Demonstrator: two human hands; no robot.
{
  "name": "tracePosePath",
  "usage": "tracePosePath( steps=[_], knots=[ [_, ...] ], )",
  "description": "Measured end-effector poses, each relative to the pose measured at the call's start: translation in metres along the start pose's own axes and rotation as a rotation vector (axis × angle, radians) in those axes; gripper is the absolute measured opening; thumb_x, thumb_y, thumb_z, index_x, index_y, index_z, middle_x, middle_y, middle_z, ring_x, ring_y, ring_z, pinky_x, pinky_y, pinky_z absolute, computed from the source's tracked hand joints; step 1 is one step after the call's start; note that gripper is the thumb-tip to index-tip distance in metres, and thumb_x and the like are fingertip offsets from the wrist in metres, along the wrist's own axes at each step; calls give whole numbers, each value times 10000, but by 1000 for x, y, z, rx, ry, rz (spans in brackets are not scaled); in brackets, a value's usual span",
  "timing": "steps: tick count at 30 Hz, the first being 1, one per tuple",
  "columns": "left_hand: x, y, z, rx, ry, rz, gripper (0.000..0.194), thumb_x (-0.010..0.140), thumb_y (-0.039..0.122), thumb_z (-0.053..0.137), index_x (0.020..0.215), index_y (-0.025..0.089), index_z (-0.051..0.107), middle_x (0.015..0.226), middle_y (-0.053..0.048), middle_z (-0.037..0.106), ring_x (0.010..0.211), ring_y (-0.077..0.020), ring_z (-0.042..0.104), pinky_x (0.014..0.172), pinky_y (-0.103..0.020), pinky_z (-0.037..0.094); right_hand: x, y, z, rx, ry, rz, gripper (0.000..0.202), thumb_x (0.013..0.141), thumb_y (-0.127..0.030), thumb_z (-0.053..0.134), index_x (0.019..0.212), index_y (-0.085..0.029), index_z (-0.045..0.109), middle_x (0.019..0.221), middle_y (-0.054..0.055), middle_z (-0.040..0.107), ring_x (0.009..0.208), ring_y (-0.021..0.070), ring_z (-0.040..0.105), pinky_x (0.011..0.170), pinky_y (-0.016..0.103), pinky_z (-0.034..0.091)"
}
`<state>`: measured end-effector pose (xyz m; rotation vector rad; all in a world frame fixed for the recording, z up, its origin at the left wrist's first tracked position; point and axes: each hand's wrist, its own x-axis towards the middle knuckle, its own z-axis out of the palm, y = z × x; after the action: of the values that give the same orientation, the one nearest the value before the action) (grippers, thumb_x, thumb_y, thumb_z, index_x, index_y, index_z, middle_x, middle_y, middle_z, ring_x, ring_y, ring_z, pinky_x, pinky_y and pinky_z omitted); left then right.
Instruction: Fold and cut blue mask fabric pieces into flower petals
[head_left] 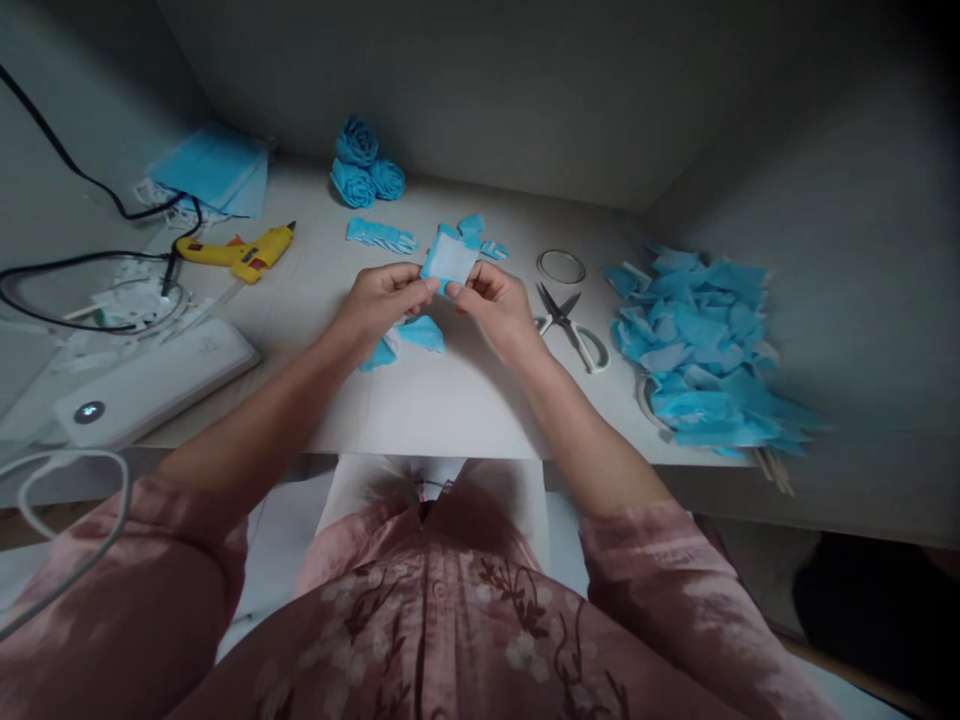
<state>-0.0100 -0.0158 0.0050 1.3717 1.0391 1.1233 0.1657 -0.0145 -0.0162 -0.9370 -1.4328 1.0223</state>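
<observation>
Between both hands, slightly above the table, is a small squarish piece of blue and white fabric (452, 257). My left hand (386, 300) pinches its lower left edge, thumb on top. On the lower right side, my right hand (499, 303) grips it with thumb and fingers. Behind the piece lie small blue scraps (472, 228) and a pleated blue strip (381, 235). More blue scraps (420, 334) rest on the table below my hands. Open-bladed scissors (570, 325) with white handles lie right of my right hand, near a thin metal ring (561, 266).
At the back stand three blue fabric roses (356, 160). Left are a yellow glue gun (247, 255), stacked blue sheets (214, 168), black cables (82, 180) and a white power bank (157, 385). A large heap of blue pieces (697, 345) and several thin sticks (772, 470) lie right, beside the wall.
</observation>
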Motion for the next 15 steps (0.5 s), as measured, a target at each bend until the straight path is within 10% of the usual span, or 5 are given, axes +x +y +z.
tracePosePath(
  steps=[6,9,15],
  knots=[
    [2,-3,-3,45,51,49,182,748,250,721,635,165,606,609,16,567,570,-78,479,536,-200,366,5,1,-15,-72,-55,39,501,791,-707,791,812,-238,616,728,-41,567,728,127,568,698,283,514],
    [2,-5,-4,79,29,61,215,741,285,722,628,180,572,587,23,525,554,-83,456,524,-213,350,10,-4,-34,-199,60,-76,560,867,-749,682,1169,-277,678,1148,44,740,1115,204,691,911,349,584],
    [-2,-7,1,305,-17,185,173,743,275,669,628,185,579,559,51,425,548,-82,367,531,-237,281,6,-19,-37,-454,-78,-321,688,866,-689,737,1390,-253,648,1466,102,686,1407,287,610,1243,470,430]
  ],
)
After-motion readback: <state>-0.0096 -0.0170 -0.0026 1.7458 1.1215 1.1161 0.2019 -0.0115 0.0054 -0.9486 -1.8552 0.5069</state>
